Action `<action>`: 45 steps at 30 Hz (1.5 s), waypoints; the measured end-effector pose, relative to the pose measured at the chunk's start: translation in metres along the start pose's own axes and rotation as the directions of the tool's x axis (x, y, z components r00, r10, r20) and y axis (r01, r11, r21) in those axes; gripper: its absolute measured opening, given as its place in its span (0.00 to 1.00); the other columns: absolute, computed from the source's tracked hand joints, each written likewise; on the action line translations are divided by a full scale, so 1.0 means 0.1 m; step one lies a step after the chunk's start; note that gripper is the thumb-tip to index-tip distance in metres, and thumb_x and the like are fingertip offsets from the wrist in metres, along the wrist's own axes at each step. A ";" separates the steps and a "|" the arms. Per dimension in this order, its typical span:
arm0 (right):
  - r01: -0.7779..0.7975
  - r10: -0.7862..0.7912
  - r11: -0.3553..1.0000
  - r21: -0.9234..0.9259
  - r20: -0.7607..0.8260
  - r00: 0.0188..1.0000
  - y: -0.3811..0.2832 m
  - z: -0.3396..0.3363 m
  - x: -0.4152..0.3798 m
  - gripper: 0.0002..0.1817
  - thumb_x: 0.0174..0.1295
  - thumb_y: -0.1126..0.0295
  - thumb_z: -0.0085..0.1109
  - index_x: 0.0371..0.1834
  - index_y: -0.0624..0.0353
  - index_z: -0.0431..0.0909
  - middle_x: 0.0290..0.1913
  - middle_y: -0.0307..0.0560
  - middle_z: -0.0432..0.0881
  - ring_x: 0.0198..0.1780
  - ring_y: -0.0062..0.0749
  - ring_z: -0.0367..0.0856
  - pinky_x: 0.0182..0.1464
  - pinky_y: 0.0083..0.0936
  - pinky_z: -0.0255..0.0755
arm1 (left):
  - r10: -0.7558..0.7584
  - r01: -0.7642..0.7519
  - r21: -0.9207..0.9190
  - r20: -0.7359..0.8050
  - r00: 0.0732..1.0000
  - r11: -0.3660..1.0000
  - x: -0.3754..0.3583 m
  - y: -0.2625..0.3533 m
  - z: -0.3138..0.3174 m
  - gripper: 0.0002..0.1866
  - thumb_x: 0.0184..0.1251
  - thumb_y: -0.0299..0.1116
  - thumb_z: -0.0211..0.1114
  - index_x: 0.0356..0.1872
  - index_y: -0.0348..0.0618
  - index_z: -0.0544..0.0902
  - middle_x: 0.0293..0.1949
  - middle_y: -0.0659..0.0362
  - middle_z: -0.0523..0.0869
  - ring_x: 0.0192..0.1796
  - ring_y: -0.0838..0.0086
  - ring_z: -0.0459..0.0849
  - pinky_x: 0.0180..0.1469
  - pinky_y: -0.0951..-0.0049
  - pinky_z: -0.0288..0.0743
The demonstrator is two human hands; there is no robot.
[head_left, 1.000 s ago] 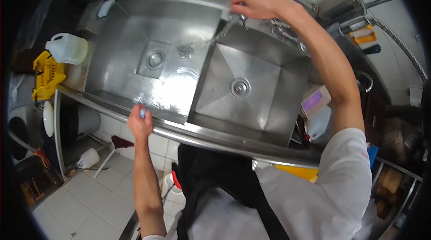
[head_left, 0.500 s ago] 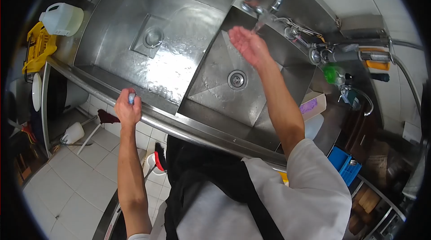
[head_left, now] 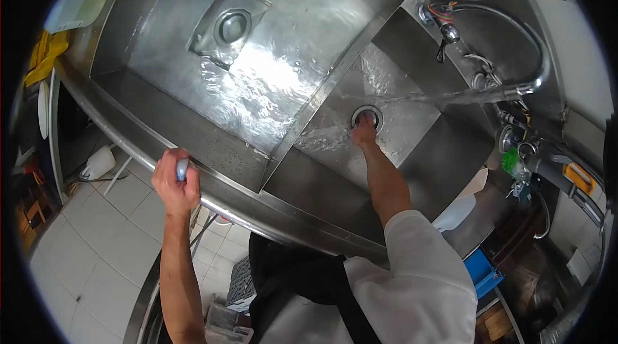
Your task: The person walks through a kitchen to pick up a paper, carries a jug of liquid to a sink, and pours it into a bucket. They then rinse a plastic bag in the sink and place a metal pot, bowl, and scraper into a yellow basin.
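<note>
My left hand [head_left: 175, 183] is closed around a small light-blue object [head_left: 183, 169] and rests on the front rim [head_left: 222, 209] of the steel double sink. Down in the right basin [head_left: 341, 157], my right hand [head_left: 364, 129] touches the round drain [head_left: 367, 117], its fingertips partly inside the opening. Whether those fingers hold anything is hidden. Water runs from the curved faucet [head_left: 546, 54] across the right basin near the hand. The left basin [head_left: 167, 35] has a thin layer of water around its square drain recess [head_left: 228, 25].
A jug of pale liquid [head_left: 78, 3] stands at the upper left beside a yellow plastic item [head_left: 45, 57]. Hoses and a green-topped bottle [head_left: 512, 162] are at the right. A blue basket [head_left: 483, 273] sits low right, and a grey crate [head_left: 240, 285] is below the sink.
My right hand has moved from under the faucet stream down to the right basin's drain. The view has shifted closer to the sink. My left hand stays closed at the rim.
</note>
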State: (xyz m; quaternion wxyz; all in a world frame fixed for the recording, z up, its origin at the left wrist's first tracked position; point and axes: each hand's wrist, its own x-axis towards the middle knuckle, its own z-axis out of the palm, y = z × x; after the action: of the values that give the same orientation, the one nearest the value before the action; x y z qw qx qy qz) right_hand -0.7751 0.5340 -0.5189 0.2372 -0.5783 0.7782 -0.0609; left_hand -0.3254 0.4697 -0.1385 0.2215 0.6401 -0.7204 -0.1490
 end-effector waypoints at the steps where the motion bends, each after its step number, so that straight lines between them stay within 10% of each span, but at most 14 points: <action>1: 0.079 -0.060 0.989 -0.123 0.150 0.987 0.04 0.00 0.03 0.18 0.55 0.69 0.53 0.48 0.66 0.78 0.53 0.61 0.78 0.57 0.55 0.75 0.60 0.41 0.69 | 0.007 -0.007 -0.005 0.003 1.000 1.000 -0.01 0.00 0.01 0.09 0.45 0.26 0.58 0.31 0.39 0.78 0.30 0.52 0.81 0.29 0.55 0.78 0.34 0.64 0.72; 8: 0.320 -0.217 0.914 -0.249 0.366 0.905 0.22 -0.10 0.05 0.22 0.52 0.69 0.58 0.53 0.58 0.79 0.57 0.53 0.77 0.65 0.50 0.68 0.66 0.43 0.64 | -0.005 0.005 0.039 0.006 1.000 0.999 -0.02 -0.02 -0.06 0.10 0.43 0.31 0.61 0.31 0.43 0.80 0.31 0.53 0.82 0.31 0.56 0.80 0.34 0.62 0.74; 10: 0.235 0.083 0.877 -0.419 0.614 0.785 -0.28 -0.57 0.20 0.19 0.54 0.67 0.59 0.52 0.51 0.79 0.53 0.47 0.81 0.51 0.52 0.79 0.59 0.44 0.71 | 0.030 -0.029 0.069 -0.006 1.000 0.997 -0.02 -0.04 -0.08 0.10 0.42 0.31 0.62 0.29 0.44 0.80 0.29 0.55 0.81 0.29 0.56 0.79 0.33 0.62 0.74; 12: 0.531 -0.230 0.790 -0.306 0.655 0.720 -0.01 -0.07 0.59 0.12 0.61 0.69 0.55 0.46 0.55 0.83 0.45 0.50 0.85 0.40 0.44 0.86 0.44 0.39 0.78 | 0.050 -0.048 0.031 -0.056 0.997 0.998 -0.02 -0.02 -0.13 0.08 0.43 0.31 0.63 0.28 0.44 0.79 0.27 0.55 0.81 0.28 0.57 0.79 0.33 0.62 0.73; 13: 0.136 -0.080 0.989 -0.055 0.574 0.815 -0.36 -0.51 0.52 0.11 0.62 0.68 0.56 0.45 0.56 0.81 0.43 0.47 0.84 0.36 0.38 0.84 0.40 0.35 0.77 | 0.065 -0.062 0.039 -0.093 0.993 0.997 -0.02 -0.03 -0.17 0.08 0.43 0.31 0.63 0.28 0.44 0.79 0.27 0.55 0.81 0.28 0.57 0.79 0.33 0.62 0.73; 14: -0.376 0.078 0.714 0.590 0.466 0.881 -0.68 -0.93 0.46 0.10 0.63 0.68 0.57 0.45 0.57 0.79 0.40 0.45 0.83 0.33 0.33 0.82 0.36 0.31 0.76 | 0.053 -0.051 0.025 -0.077 0.996 0.998 -0.03 -0.05 -0.18 0.08 0.43 0.31 0.63 0.28 0.44 0.79 0.27 0.55 0.81 0.29 0.57 0.80 0.34 0.62 0.73; 15: -0.401 0.228 0.290 0.869 0.345 0.911 -1.09 -1.43 0.39 0.09 0.65 0.67 0.58 0.45 0.58 0.77 0.37 0.42 0.82 0.30 0.27 0.80 0.32 0.27 0.75 | 0.040 -0.039 0.007 -0.059 0.998 0.999 -0.06 -0.05 -0.18 0.08 0.43 0.30 0.63 0.28 0.44 0.80 0.27 0.55 0.81 0.29 0.58 0.80 0.35 0.62 0.73; 17: -0.145 0.050 0.447 0.883 0.137 0.989 -1.41 -2.04 0.32 0.09 0.65 0.67 0.60 0.44 0.58 0.76 0.34 0.40 0.79 0.29 0.21 0.77 0.30 0.19 0.69 | 0.035 -0.035 0.004 -0.082 0.996 0.999 -0.09 -0.02 -0.22 0.08 0.43 0.31 0.64 0.28 0.44 0.80 0.27 0.56 0.82 0.30 0.58 0.81 0.35 0.62 0.74; 26: -0.179 -0.363 -0.311 0.933 0.058 0.930 -1.72 -3.66 -0.49 0.10 0.62 0.74 0.58 0.46 0.53 0.75 0.33 0.37 0.79 0.33 0.24 0.77 0.39 0.25 0.73 | 0.057 -0.064 -0.143 -0.048 0.997 0.988 -0.18 -0.15 -0.34 0.10 0.48 0.33 0.66 0.34 0.45 0.80 0.34 0.57 0.84 0.35 0.58 0.84 0.39 0.60 0.78; 28: -0.143 -0.216 -0.307 0.941 0.077 0.973 -2.05 -3.55 -0.41 0.09 0.63 0.74 0.56 0.46 0.54 0.77 0.36 0.41 0.81 0.35 0.29 0.80 0.42 0.27 0.76 | 0.132 -0.133 -0.239 -0.020 0.991 0.962 -0.19 -0.28 -0.33 0.12 0.50 0.32 0.66 0.37 0.45 0.80 0.39 0.57 0.83 0.40 0.60 0.84 0.41 0.61 0.79; 31: 0.186 0.016 0.579 0.794 -0.239 0.971 -3.45 -2.78 -0.23 0.07 0.65 0.73 0.56 0.43 0.62 0.79 0.38 0.43 0.83 0.40 0.27 0.82 0.44 0.24 0.76 | 0.284 -0.279 -0.530 -0.074 0.956 0.801 -0.13 -0.55 -0.42 0.13 0.53 0.27 0.63 0.43 0.43 0.79 0.45 0.54 0.82 0.47 0.58 0.83 0.46 0.62 0.79; 33: 0.446 -0.497 0.714 0.540 -0.059 0.866 -5.50 -2.95 -0.29 0.12 0.67 0.71 0.55 0.51 0.61 0.78 0.43 0.42 0.83 0.45 0.27 0.81 0.49 0.22 0.73 | 0.461 -0.266 -0.736 0.071 0.884 0.623 -0.02 -0.81 -0.67 0.12 0.55 0.23 0.61 0.42 0.40 0.78 0.46 0.54 0.81 0.47 0.58 0.82 0.49 0.65 0.77; 42: 0.738 -0.641 0.482 0.473 -0.384 0.665 -9.63 -2.47 2.56 0.24 0.70 0.60 0.49 0.67 0.57 0.65 0.60 0.55 0.77 0.64 0.44 0.73 0.65 0.32 0.63 | -0.036 0.202 -0.765 0.229 0.973 0.611 -0.49 -3.31 -1.70 0.03 0.58 0.23 0.61 0.33 0.39 0.78 0.34 0.58 0.80 0.38 0.72 0.81 0.41 0.71 0.76; 45: 0.718 -0.705 0.527 0.455 -0.238 0.668 -9.68 -2.52 2.04 0.22 0.70 0.60 0.48 0.61 0.62 0.66 0.53 0.61 0.79 0.58 0.51 0.76 0.60 0.38 0.67 | -0.322 0.318 -0.931 0.250 0.913 0.178 -0.57 -3.98 -1.96 0.05 0.61 0.27 0.64 0.31 0.40 0.76 0.31 0.63 0.77 0.37 0.79 0.78 0.37 0.74 0.78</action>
State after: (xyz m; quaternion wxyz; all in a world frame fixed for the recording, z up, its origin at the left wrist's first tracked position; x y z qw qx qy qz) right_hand -0.0869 -0.0145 -0.0009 0.3268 -0.7582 0.4313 -0.3638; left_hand 0.1204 0.4852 -0.1757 0.5283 0.5075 -0.3286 -0.5961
